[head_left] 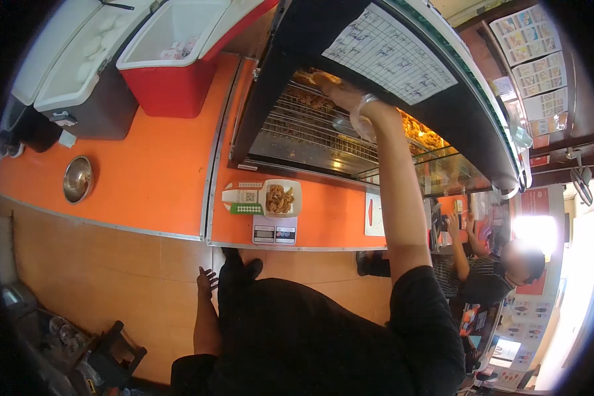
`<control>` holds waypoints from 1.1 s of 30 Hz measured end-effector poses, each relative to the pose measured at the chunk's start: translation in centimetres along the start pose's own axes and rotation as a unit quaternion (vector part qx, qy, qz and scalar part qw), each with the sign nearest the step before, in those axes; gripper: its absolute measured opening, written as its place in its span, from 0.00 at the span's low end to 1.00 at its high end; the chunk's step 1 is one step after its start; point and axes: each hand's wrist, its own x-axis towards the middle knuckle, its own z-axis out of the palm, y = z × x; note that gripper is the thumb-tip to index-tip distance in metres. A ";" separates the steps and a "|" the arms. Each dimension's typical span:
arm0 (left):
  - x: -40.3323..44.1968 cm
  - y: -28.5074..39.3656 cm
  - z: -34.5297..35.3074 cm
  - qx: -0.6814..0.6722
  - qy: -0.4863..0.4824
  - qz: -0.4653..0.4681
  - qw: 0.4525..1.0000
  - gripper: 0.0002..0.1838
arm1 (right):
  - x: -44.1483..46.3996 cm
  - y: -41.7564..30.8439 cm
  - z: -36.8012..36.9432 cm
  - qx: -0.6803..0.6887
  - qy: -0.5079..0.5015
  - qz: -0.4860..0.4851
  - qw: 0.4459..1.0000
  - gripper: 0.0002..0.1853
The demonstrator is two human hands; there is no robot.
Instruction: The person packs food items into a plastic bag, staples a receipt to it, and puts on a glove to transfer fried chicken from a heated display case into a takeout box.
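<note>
My right hand [345,96], in a clear plastic glove, reaches deep into a lit food warmer cabinet [297,148] with wire racks. Its fingers are near fried pieces [310,100] on the upper rack; their tips are in shadow, so what they grip cannot be made out. My left hand [206,282] hangs low at my side, fingers apart, holding nothing. On the orange counter [333,211], an open paper food box [299,191] contains fried pieces [279,199]. The box rests on a digital scale [275,231], its printed lid flap folded out to the left.
A metal bowl [78,179], a red cooler [168,89] and a grey cooler [99,109] stand on the left counter. More fried food [426,135] glows inside the cabinet. A co-worker [485,277] stands at the right. A dark stool [117,356] is on the floor at lower left.
</note>
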 end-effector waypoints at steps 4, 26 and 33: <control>0.3 -1.0 -0.5 0.013 0.000 -0.008 1.000 0.45 | 2.3 4.3 1.7 -0.075 0.100 -0.060 0.990 0.23; 0.8 1.2 -0.4 0.025 -0.009 0.005 1.000 0.47 | 3.3 6.5 2.7 -0.113 0.145 -0.093 0.978 0.26; 0.9 0.6 -1.6 0.006 -0.019 0.009 1.000 0.47 | 1.4 7.0 2.1 -0.134 0.140 -0.110 0.975 0.27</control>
